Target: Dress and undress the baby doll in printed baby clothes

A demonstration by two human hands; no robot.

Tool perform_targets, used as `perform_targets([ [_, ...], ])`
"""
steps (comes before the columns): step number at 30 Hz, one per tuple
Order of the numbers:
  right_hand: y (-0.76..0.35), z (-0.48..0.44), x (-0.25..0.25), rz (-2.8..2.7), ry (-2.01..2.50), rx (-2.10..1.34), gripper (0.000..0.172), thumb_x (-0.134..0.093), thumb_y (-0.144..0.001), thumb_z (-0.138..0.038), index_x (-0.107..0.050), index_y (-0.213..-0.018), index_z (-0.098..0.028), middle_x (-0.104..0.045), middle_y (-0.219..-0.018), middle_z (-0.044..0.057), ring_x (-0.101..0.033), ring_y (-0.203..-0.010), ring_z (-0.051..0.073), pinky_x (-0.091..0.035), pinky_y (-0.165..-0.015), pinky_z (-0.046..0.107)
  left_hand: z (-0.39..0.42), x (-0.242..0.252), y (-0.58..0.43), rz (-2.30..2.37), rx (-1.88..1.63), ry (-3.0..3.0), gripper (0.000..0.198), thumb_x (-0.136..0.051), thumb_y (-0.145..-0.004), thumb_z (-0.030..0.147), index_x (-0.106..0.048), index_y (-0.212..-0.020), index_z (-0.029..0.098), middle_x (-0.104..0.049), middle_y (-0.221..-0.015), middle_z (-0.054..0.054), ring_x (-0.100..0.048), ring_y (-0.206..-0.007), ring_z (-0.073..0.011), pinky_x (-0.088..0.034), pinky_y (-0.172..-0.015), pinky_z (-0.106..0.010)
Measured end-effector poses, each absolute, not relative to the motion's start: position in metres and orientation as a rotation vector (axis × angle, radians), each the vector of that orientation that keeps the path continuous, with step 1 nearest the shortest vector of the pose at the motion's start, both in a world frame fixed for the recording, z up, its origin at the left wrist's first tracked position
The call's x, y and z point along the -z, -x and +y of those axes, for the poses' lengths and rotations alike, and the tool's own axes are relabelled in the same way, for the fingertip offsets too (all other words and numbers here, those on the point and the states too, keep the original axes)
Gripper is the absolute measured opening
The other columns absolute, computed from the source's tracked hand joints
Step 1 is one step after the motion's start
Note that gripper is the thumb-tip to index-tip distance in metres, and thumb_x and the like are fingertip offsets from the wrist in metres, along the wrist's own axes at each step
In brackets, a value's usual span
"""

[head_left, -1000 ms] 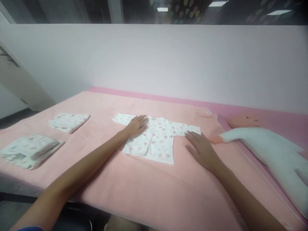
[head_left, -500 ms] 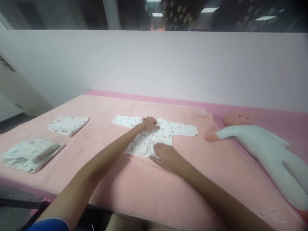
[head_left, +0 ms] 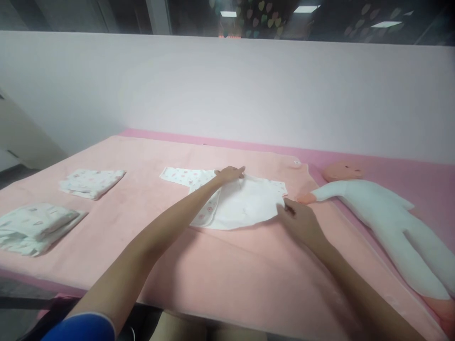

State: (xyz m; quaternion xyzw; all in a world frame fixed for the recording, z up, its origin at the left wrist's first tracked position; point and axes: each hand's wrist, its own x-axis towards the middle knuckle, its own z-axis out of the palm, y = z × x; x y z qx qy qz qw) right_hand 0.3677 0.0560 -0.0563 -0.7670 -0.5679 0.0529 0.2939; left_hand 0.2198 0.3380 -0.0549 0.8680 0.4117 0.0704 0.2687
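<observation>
A small white baby shirt (head_left: 249, 201) with a pink and red print lies across the middle of the bed, its front opened toward the right so that the plain white inside shows. At its collar is my left hand (head_left: 230, 174), finger and thumb close together on the fabric; the fingertips are partly hidden. My right hand (head_left: 300, 218) pinches the edge of the opened front flap, slightly raised on the right side. The printed left sleeve stretches out flat, while the right sleeve is mostly covered by the flap.
Two folded printed cloth bundles, a farther one (head_left: 93, 183) and a nearer one (head_left: 39, 227), lie at the left. A doll (head_left: 373, 213) in a pale suit lies at the right. Beneath is a pink blanket (head_left: 220, 270); a white wall (head_left: 227, 90) stands behind.
My right hand has moved right, drawing the shirt's front flap open and exposing its inside. My left hand has shifted slightly up and right to the collar. The view has turned slightly.
</observation>
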Motion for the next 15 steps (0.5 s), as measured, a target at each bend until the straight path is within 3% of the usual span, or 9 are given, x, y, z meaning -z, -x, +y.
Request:
perform_targets([
  [3,-0.394,0.037,0.072,-1.588,2.228,0.029,0.038,-0.051,-0.098,-0.045,-0.052,-0.066,-0.024,-0.062,-0.067,0.004,-0.058,-0.067,0.023,-0.041,-0.067,0.036,0.313,0.069,-0.226,0.979,-0.381,-2.569,0.065,-0.025,-0.106,0.065,-0.072,-0.132,0.028,-0.065,-0.147,-0.009,-0.050,-0.144,-0.0345,-0.029,-0.123,-0.059],
  [6,-0.388,0.032,0.081,-1.648,2.137,0.277,0.031,-0.052,-0.100,-0.046,-0.072,-0.104,-0.022,-0.076,-0.108,0.012,-0.068,-0.100,0.034,-0.051,-0.088,0.049,0.295,0.085,-0.220,0.831,-0.452,-2.707,0.065,-0.034,-0.106,0.063,-0.056,-0.152,0.024,-0.039,-0.170,-0.011,-0.031,-0.158,-0.0333,-0.025,-0.129,-0.055],
  [8,-0.370,0.034,0.085,-1.776,1.976,0.249,0.048,-0.050,-0.104,-0.048,-0.062,-0.141,-0.021,-0.066,-0.144,0.015,-0.060,-0.132,0.036,-0.048,-0.109,0.053,0.290,0.092,-0.215,0.777,-0.357,-2.730,0.071,-0.032,-0.106,0.066,-0.045,-0.161,0.024,-0.027,-0.176,-0.011,-0.020,-0.164,-0.0330,-0.021,-0.131,-0.054],
  [10,-0.351,0.037,0.087,-1.997,1.831,0.086,0.063,-0.047,-0.107,-0.049,-0.036,-0.166,-0.028,-0.044,-0.168,0.009,-0.041,-0.154,0.032,-0.038,-0.124,0.052,0.288,0.097,-0.212,0.757,-0.264,-2.728,0.074,-0.027,-0.106,0.069,-0.035,-0.167,0.027,-0.019,-0.179,-0.007,-0.012,-0.167,-0.0320,-0.015,-0.134,-0.054],
  [12,-0.338,0.039,0.088,-2.198,1.742,-0.097,0.069,-0.042,-0.110,-0.049,-0.015,-0.173,-0.036,-0.029,-0.176,0.002,-0.028,-0.162,0.028,-0.030,-0.131,0.053,0.288,0.100,-0.211,0.768,-0.231,-2.729,0.075,-0.024,-0.106,0.070,-0.029,-0.169,0.029,-0.014,-0.180,-0.005,-0.008,-0.168,-0.0309,-0.010,-0.135,-0.054],
  [15,-0.331,0.039,0.087,-2.303,1.712,-0.229,0.065,-0.036,-0.113,-0.045,-0.010,-0.173,-0.040,-0.026,-0.177,-0.002,-0.024,-0.164,0.026,-0.023,-0.133,0.056,0.288,0.099,-0.212,0.752,-0.228,-2.735,0.076,-0.023,-0.106,0.070,-0.027,-0.170,0.028,-0.012,-0.181,-0.005,-0.006,-0.168,-0.0303,-0.008,-0.135,-0.052],
])
